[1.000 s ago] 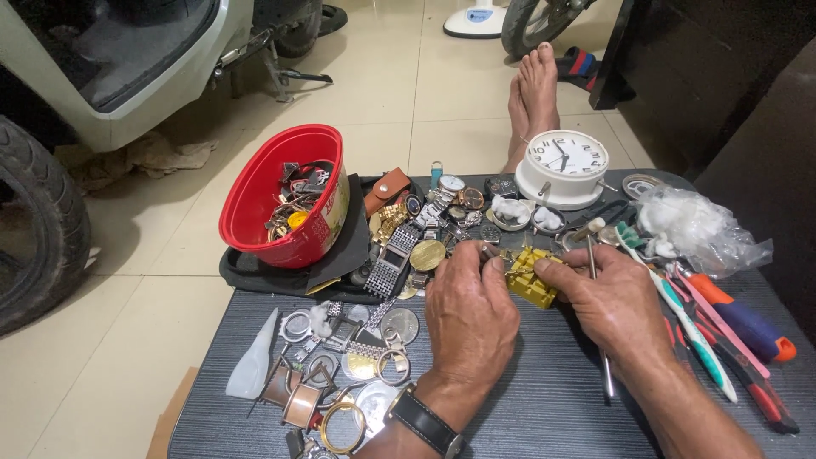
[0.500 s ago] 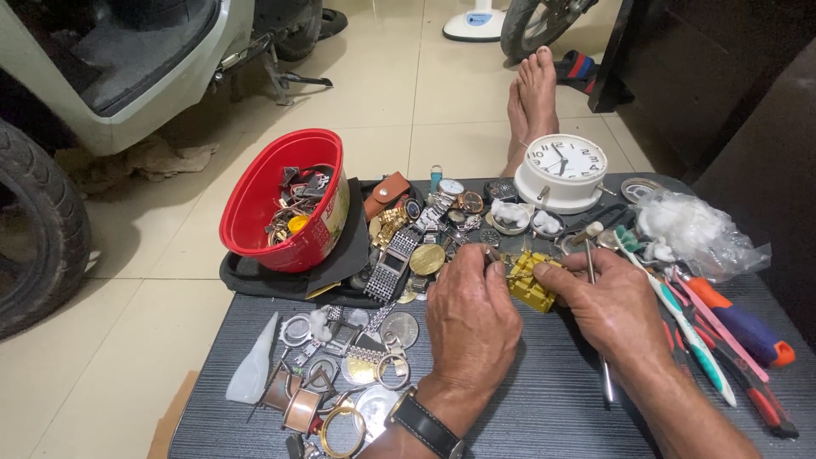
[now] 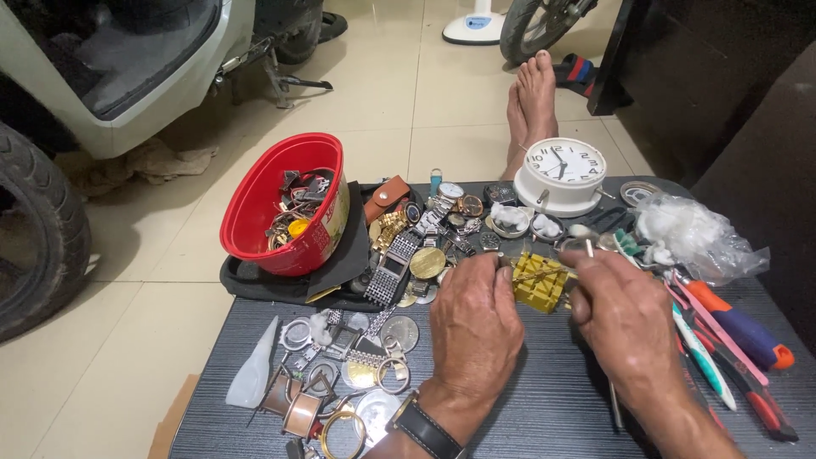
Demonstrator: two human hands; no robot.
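Observation:
My left hand [image 3: 473, 325], with a black wristwatch on the wrist, rests knuckles-up on the dark table [image 3: 552, 399]; its fingertips touch the left side of a small yellow block-shaped tool [image 3: 539, 280]. My right hand [image 3: 623, 316] is closed around a thin metal tool [image 3: 586, 247] whose tip points up beside the yellow block. Between the hands a thin metal piece lies across the block. What the left fingers pinch is hidden.
A tilted red bowl [image 3: 285, 204] of watch parts sits on a black tray. Watch cases, bands and rings [image 3: 357, 365] litter the left. A white clock [image 3: 561, 175], a plastic bag [image 3: 701, 234], screwdrivers [image 3: 739, 327] and someone's bare feet [image 3: 534, 102] lie beyond.
Both hands stay at the yellow block with only slight shifts; the right hand has turned a little so the metal tool's tip shows above its fingers.

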